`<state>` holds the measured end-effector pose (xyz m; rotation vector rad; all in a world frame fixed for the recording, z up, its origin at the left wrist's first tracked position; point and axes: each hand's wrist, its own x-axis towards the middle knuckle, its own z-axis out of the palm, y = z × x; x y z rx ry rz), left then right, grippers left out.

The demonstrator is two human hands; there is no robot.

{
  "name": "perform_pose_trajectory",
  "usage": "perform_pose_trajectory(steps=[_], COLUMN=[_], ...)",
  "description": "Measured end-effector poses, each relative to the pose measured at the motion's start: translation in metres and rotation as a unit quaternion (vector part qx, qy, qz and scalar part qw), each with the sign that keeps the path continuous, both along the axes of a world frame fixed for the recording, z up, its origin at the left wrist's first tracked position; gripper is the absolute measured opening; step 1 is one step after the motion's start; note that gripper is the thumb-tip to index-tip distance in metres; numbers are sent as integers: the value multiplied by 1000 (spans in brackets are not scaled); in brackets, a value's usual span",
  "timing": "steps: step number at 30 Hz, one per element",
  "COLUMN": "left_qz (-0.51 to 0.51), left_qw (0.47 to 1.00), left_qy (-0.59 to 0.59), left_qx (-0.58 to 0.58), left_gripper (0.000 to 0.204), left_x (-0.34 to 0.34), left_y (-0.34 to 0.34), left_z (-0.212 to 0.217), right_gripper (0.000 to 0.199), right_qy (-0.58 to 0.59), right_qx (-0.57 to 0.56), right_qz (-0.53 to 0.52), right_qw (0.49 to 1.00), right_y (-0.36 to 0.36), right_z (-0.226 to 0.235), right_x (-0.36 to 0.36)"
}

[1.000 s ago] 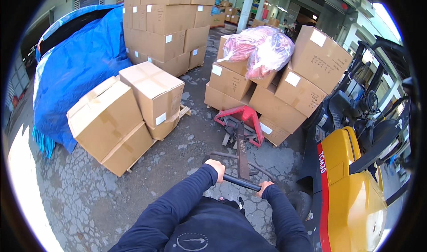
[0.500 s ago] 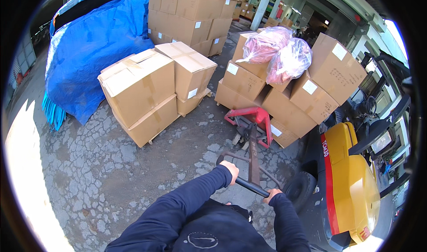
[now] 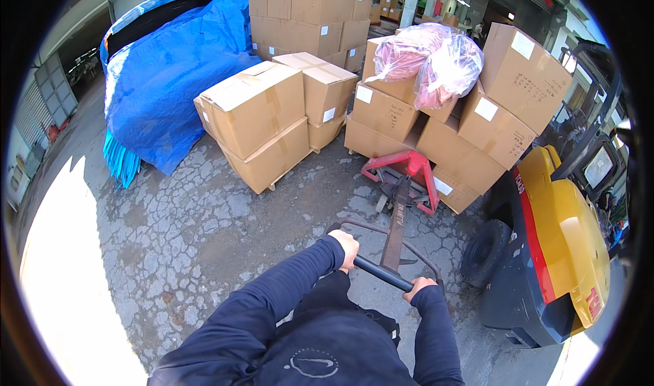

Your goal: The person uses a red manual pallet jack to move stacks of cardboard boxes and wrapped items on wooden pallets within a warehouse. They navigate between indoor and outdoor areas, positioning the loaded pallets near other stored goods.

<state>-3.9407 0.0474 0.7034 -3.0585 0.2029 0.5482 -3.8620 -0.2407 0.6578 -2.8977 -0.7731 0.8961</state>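
Observation:
Both my hands grip the black crossbar [image 3: 377,271] of a pallet jack's handle, held low in front of me. My left hand [image 3: 347,248] wraps the bar's left end, and my right hand [image 3: 418,288] is closed around its right end. From the bar a worn brown shaft [image 3: 396,233] runs forward to the pallet jack's red frame [image 3: 411,161]. Beyond that frame stands a load of stacked cardboard boxes [image 3: 443,151], some tilted. Clear plastic bags [image 3: 449,69] with pink contents lie on top. The jack's forks are hidden under the load.
Stacked boxes [image 3: 252,110] on a pallet stand to the left, near a blue tarp [image 3: 170,66] over a large heap. A taller box stack [image 3: 306,18] rises behind. Close on my right is a yellow and grey forklift [image 3: 565,229] with a black tyre [image 3: 486,253]. The pavement [image 3: 204,236] is cracked.
My view has swung somewhat left, and the surroundings sit farther right in it. A wider gap shows between the jack's handle and the forklift's tyre. Both hands keep their grip.

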Motion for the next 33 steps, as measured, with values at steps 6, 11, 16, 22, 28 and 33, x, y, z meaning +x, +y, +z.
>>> perform_pose_trajectory(steps=[6, 11, 16, 22, 28, 33], left_qz=[10, 6, -29, -64, -81, -89], left_qw=[999, 1000, 998, 997, 996, 992], left_qy=[-3, -1, 2, 17, 25, 79], left_qx=[-39, -31, -56, -45, 16, 40], left_gripper=[29, 27, 28, 26, 31, 35], left_x=[-90, -157, -269, -411, -549, -675], left_y=[-50, -57, -26, 8, 19, 18], left_z=[-15, -24, -23, 8, 19, 30], right_gripper=[40, 39, 39, 39, 38, 43], right_qy=[-11, 2, 0, -14, 24, 67], right_qx=[-16, 19, 10, -16, 47, 12], right_qz=[-6, -34, -57, -85, -74, -72], right_qw=[1000, 999, 998, 996, 996, 995], right_y=[-46, -55, -30, 0, 12, 11], right_z=[-5, -15, -21, 9, 25, 40], right_x=[-87, -156, -282, -453, -601, -728])
